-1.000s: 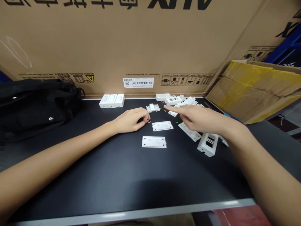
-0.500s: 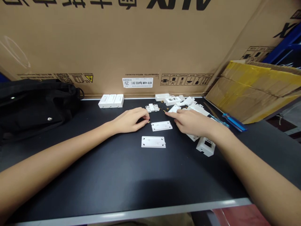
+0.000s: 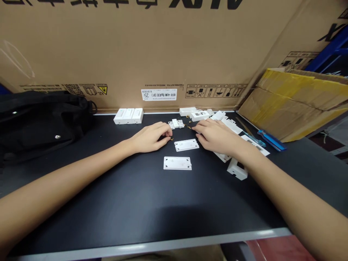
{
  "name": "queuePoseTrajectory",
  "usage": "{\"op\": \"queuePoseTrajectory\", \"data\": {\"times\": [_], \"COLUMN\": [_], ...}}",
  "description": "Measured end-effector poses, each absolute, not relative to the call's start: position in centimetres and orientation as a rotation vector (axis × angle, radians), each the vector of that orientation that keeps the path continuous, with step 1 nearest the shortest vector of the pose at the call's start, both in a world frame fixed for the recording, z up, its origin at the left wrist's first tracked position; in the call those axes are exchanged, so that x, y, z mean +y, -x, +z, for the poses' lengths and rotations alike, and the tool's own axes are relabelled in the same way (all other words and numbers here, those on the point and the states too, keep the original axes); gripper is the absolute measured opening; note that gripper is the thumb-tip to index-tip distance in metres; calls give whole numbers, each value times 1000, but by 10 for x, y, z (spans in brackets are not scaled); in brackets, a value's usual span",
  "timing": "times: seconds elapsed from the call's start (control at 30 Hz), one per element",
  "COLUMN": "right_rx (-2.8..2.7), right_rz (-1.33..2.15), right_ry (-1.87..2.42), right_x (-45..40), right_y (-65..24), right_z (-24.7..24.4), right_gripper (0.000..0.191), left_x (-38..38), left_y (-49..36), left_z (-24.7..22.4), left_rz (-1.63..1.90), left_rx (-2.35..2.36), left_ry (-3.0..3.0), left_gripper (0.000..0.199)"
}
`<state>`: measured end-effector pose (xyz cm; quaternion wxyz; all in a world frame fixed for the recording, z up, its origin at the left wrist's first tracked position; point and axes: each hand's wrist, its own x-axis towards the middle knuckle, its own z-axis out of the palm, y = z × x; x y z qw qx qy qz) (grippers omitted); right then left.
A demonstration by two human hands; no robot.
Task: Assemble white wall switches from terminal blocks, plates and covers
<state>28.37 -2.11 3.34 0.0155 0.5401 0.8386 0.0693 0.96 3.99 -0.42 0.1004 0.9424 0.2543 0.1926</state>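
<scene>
My left hand (image 3: 153,137) rests on the black table with thumb and index finger closed on a small brass-coloured piece (image 3: 172,139). My right hand (image 3: 217,136) lies palm down, fingers bent and thumb apart. Its index fingertip is at more small brass pieces (image 3: 189,127) on the table, which it seems to touch. Between the hands is a white rectangular plate (image 3: 186,145), and a second white plate (image 3: 177,163) lies nearer me. A white moulded part (image 3: 176,124) sits just beyond my left fingertips. My right palm hides some white parts.
Three white switch-like modules (image 3: 128,116) stand together at the back left. White housings (image 3: 199,115) lie at the back, another housing (image 3: 237,169) by my right wrist. A blue-handled tool (image 3: 272,140) lies right, near a taped carton (image 3: 293,105). A black bag (image 3: 43,123) occupies the left.
My right hand has shifted slightly away from me and left, its other fingers now beside the index finger. A white frame near the right wrist is more exposed. The left hand keeps its pinch.
</scene>
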Motion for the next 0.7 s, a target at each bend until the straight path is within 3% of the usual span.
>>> {"op": "queuePoseTrajectory", "data": {"times": [0.7], "right_rx": [2764], "right_rz": [155], "right_ry": [-1656], "right_x": [-13], "right_y": [-290], "right_z": [30], "right_gripper": [49], "left_x": [41], "left_y": [-9], "left_z": [-6], "left_rz": [596], "left_rx": [687], "left_ry": [-2758], "left_gripper": [11]}}
